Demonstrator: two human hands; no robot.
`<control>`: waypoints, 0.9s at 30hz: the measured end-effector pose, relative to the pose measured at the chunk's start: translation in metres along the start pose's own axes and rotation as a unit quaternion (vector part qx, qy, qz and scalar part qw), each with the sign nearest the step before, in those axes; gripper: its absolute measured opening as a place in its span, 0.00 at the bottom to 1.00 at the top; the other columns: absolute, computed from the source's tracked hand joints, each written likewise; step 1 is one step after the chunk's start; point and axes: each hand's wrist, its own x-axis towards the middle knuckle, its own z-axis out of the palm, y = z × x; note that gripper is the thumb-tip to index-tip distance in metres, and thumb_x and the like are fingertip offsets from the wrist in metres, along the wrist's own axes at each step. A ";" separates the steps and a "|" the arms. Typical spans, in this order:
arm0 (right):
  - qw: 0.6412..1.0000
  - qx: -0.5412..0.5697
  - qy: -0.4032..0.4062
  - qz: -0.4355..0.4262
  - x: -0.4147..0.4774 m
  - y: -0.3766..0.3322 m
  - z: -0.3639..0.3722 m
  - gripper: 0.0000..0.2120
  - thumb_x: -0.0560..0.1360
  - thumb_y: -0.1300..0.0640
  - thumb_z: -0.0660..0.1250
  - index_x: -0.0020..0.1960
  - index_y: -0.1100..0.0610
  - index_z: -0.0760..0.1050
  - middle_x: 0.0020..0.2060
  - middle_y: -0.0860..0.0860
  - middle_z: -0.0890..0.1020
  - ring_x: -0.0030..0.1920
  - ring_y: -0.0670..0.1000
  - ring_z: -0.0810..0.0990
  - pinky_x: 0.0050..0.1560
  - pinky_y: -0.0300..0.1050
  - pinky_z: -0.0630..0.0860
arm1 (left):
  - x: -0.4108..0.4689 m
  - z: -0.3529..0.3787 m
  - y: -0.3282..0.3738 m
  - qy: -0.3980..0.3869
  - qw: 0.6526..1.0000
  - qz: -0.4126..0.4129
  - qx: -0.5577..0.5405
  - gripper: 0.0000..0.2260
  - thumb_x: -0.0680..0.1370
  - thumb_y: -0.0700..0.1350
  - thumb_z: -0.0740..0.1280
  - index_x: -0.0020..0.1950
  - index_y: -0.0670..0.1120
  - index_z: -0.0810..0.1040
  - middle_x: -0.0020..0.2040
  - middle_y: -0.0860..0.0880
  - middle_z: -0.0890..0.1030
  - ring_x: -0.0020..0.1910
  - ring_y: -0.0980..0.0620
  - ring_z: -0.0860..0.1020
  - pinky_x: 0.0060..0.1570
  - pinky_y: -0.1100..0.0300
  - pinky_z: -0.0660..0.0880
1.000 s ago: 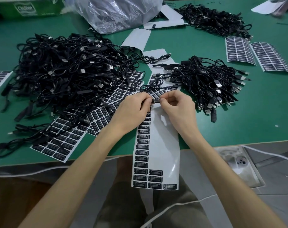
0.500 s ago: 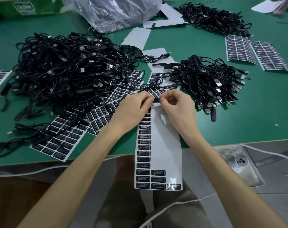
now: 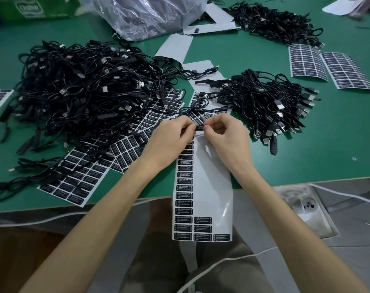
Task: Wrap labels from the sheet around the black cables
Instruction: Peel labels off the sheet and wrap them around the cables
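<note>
While both hands are meeting above the green bench [image 3: 338, 144], a person is pinching a thin black cable [image 3: 198, 128] between the fingertips.

The left hand [image 3: 171, 140] and the right hand [image 3: 226, 138] are each curling thumb and fingers onto a short dark stretch of the cable, where pale print is showing; whether a label is fully wrapped there cannot be told. The cable is hovering over the upper part of a long white backing sheet [image 3: 209, 187], which is carrying a column of black labels down its left side and hanging over the bench's near edge. A large tangled heap of black cables [image 3: 78, 96] is lying to the left, partly covering fuller label sheets [image 3: 74, 182]. A smaller heap with USB plugs [image 3: 264, 102] is sitting near the right hand. A crumpled clear plastic bag [image 3: 150, 13] is resting at the far side.
</note>
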 end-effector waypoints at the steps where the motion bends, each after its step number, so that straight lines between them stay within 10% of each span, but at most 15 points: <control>1: 1.000 -0.002 -0.001 0.000 0.000 0.000 0.000 0.03 0.77 0.61 0.71 0.48 0.54 0.82 0.39 0.45 0.84 0.40 0.42 0.81 0.43 0.32 0.76 | 0.000 0.000 0.000 0.002 1.000 0.001 -0.003 0.08 0.84 0.50 0.63 0.51 0.50 0.81 0.38 0.56 0.81 0.40 0.53 0.80 0.46 0.46 0.78; 27: 0.999 -0.042 -0.010 0.000 -0.003 -0.005 0.003 0.03 0.76 0.60 0.70 0.47 0.54 0.81 0.37 0.45 0.83 0.41 0.46 0.81 0.51 0.53 0.80 | 0.000 -0.001 -0.002 0.015 0.999 0.002 -0.041 0.08 0.82 0.47 0.65 0.47 0.48 0.81 0.35 0.56 0.80 0.32 0.58 0.77 0.39 0.51 0.77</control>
